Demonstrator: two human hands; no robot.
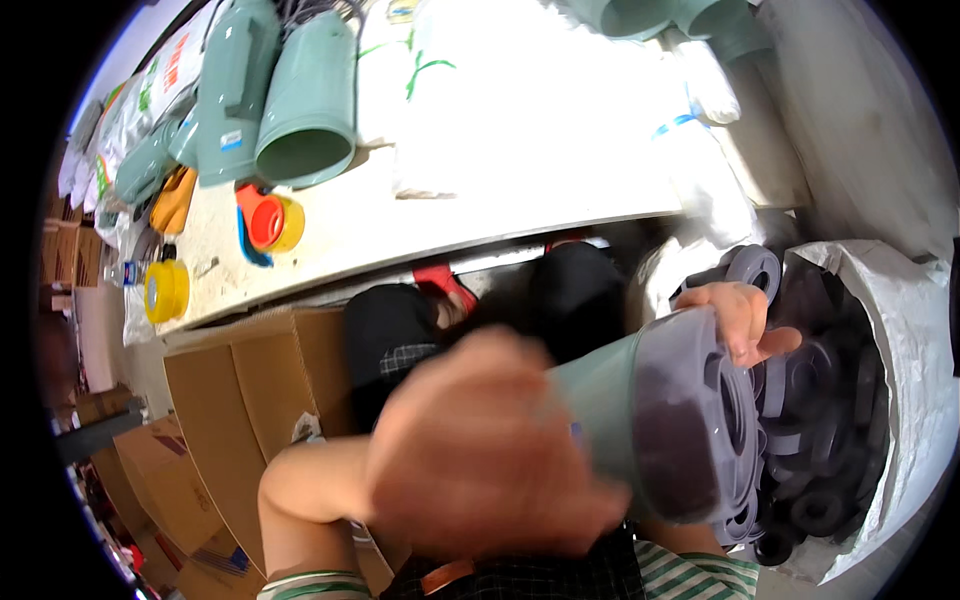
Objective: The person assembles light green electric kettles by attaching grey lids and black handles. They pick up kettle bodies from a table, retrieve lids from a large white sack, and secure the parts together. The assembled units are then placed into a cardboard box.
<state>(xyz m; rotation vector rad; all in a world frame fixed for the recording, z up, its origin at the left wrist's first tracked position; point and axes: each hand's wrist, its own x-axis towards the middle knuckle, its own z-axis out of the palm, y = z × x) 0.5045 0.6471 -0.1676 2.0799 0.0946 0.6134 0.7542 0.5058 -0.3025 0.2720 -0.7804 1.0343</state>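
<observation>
A pale green plastic housing [597, 402], tube-shaped, lies tilted across my lap. Its wide grey end piece [680, 420] faces right. My right hand [738, 318] grips the upper rim of that end piece, fingers bent over it and thumb sticking out to the right. In front of the housing's left part is my left hand [490, 450], badly smeared by motion; its fingers cannot be made out, nor whether it touches the housing. Just right of the end piece, a white sack [915, 370] stands open, holding several dark grey ring-shaped parts [815, 430].
A white worktable [350, 235] spans the far side. On it are green housings [310, 110], an orange and yellow tape roll [275, 222] and white plastic bags [530, 110]. A yellow tape roll [167, 290] sits at its left corner. An open cardboard box [240, 390] stands left of my legs.
</observation>
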